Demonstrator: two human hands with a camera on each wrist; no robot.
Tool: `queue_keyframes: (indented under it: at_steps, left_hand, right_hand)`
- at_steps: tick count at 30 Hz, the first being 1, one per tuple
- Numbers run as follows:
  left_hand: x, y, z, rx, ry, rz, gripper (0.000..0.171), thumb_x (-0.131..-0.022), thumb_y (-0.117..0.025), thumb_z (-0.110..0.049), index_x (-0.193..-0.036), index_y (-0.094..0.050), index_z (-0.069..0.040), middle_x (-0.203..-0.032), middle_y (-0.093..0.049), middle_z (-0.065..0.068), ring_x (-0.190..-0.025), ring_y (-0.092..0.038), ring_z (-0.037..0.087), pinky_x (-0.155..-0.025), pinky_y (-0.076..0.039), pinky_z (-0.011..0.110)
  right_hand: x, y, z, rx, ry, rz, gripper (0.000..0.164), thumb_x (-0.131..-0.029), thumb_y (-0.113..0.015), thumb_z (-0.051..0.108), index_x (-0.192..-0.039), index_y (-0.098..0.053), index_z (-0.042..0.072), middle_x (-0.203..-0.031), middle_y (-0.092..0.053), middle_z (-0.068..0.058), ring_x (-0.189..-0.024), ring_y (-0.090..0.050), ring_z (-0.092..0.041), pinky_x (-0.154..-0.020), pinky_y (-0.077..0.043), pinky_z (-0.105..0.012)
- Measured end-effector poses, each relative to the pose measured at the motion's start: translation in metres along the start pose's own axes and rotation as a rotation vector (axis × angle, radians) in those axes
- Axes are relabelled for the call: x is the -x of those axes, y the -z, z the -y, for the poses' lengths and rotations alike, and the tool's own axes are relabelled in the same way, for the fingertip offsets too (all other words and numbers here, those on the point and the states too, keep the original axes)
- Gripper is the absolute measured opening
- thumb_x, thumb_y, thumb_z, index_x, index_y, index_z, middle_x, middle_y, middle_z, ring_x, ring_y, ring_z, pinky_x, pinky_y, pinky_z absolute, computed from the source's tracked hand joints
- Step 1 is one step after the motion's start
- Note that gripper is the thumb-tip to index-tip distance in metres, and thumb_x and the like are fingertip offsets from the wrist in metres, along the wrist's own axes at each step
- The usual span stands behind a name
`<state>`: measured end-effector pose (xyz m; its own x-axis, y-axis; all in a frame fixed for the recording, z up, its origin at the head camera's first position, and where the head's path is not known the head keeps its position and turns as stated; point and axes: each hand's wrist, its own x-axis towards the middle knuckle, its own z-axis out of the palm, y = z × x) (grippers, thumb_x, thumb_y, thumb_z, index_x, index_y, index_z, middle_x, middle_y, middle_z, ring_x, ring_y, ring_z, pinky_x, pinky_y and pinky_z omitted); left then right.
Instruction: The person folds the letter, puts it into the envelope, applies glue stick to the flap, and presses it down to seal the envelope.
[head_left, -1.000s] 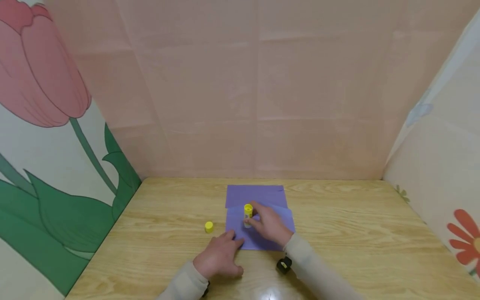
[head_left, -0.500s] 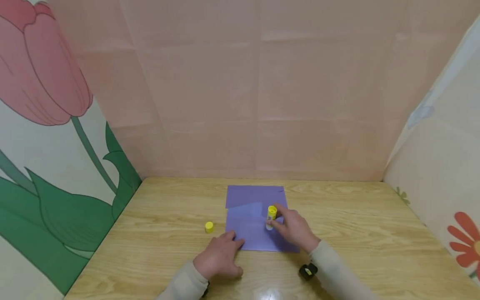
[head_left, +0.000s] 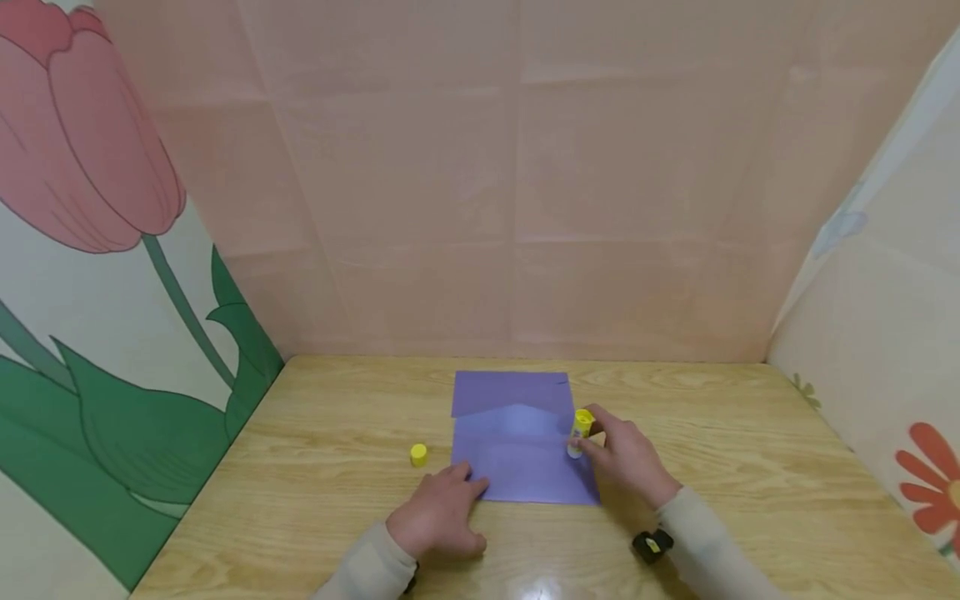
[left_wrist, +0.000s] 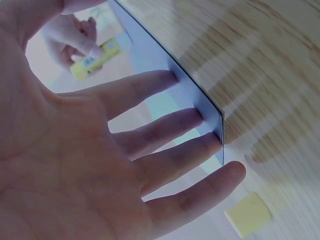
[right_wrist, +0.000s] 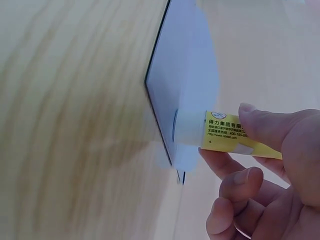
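My right hand [head_left: 630, 454] pinches a yellow glue stick [head_left: 581, 433] between thumb and fingers. In the right wrist view the white glue end of the glue stick [right_wrist: 225, 131] is down against the purple paper [right_wrist: 175, 65], close to its edge. The purple paper [head_left: 517, 467] lies on the table, with a folded flap [head_left: 510, 392] at its far side. With fingers spread, my left hand [head_left: 438, 512] rests its fingertips on the paper's near left corner, as the left wrist view also shows. To the left of the paper stands the yellow glue stick cap [head_left: 418, 455].
A wood-grain table [head_left: 337, 433] carries everything. Behind it rises a pinkish wall covering [head_left: 510, 208]. Flower-painted panels, with a tulip [head_left: 97, 142] on the left and a red flower [head_left: 930, 475] on the right, flank the table.
My right hand has slid the glue stick rightward across the paper, from its middle to its right edge. The left hand and the cap have stayed in place.
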<state>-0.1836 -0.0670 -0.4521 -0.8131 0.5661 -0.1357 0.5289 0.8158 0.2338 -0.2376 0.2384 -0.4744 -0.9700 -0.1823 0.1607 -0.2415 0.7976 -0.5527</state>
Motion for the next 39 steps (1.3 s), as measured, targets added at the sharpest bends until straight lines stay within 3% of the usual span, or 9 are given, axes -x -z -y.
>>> queue_keyframes:
  at_steps: [9,15,21,29,34,39]
  left_hand:
    - [0.000,0.000,0.001,-0.003,0.004,0.003,0.077,-0.068,-0.079,-0.044,-0.138,-0.061,-0.016,-0.107,-0.053,0.001,-0.095,-0.052,0.013,-0.077,-0.047,0.034]
    - [0.002,0.001,0.002,-0.017,0.016,-0.005,0.078,-0.067,-0.078,-0.046,-0.138,-0.061,-0.017,-0.112,-0.055,0.003,-0.102,-0.054,0.017,-0.080,-0.049,0.039]
    - [0.000,0.000,0.002,-0.016,0.027,0.015,0.080,-0.068,-0.078,-0.048,-0.140,-0.060,-0.018,-0.117,-0.055,0.003,-0.105,-0.053,0.018,-0.084,-0.049,0.042]
    - [-0.004,-0.002,0.000,0.005,0.043,0.025,0.081,-0.067,-0.078,-0.047,-0.140,-0.059,-0.018,-0.124,-0.055,0.005,-0.110,-0.050,0.023,-0.087,-0.048,0.046]
    - [-0.004,-0.003,-0.001,-0.011,0.040,0.016,0.081,-0.068,-0.078,-0.048,-0.140,-0.059,-0.017,-0.129,-0.055,0.008,-0.115,-0.050,0.025,-0.089,-0.048,0.048]
    - [-0.001,-0.005,-0.002,-0.041,0.022,-0.027,0.080,-0.065,-0.079,-0.048,-0.137,-0.062,-0.016,-0.123,-0.057,0.007,-0.112,-0.051,0.024,-0.082,-0.049,0.045]
  right_hand:
    - [0.003,0.007,-0.012,0.021,0.015,-0.038,0.044,-0.093,-0.071,0.025,-0.130,-0.055,0.008,-0.104,-0.071,-0.019,-0.054,-0.049,-0.012,-0.051,-0.043,-0.031]
    - [0.001,0.005,-0.005,0.038,0.037,-0.037,0.037,-0.091,-0.074,0.022,-0.122,-0.058,0.009,-0.103,-0.072,-0.019,-0.057,-0.051,-0.012,-0.051,-0.044,-0.030]
    - [-0.006,-0.008,0.013,0.028,0.055,-0.021,0.035,-0.090,-0.076,0.022,-0.119,-0.061,0.010,-0.100,-0.073,-0.014,-0.060,-0.053,-0.011,-0.052,-0.044,-0.028]
    - [-0.021,-0.038,0.048,-0.018,0.169,-0.043,0.021,-0.087,-0.079,0.019,-0.099,-0.062,0.017,-0.093,-0.075,-0.007,-0.073,-0.067,-0.015,-0.060,-0.050,-0.032]
    - [-0.034,-0.057,0.069,-0.015,0.222,-0.025,0.024,-0.088,-0.078,0.023,-0.106,-0.063,0.018,-0.094,-0.075,-0.005,-0.079,-0.070,-0.019,-0.064,-0.053,-0.033]
    - [-0.046,-0.071,0.088,-0.030,0.261,0.040,0.031,-0.089,-0.076,0.026,-0.116,-0.063,0.016,-0.098,-0.074,-0.006,-0.087,-0.071,-0.023,-0.071,-0.056,-0.038]
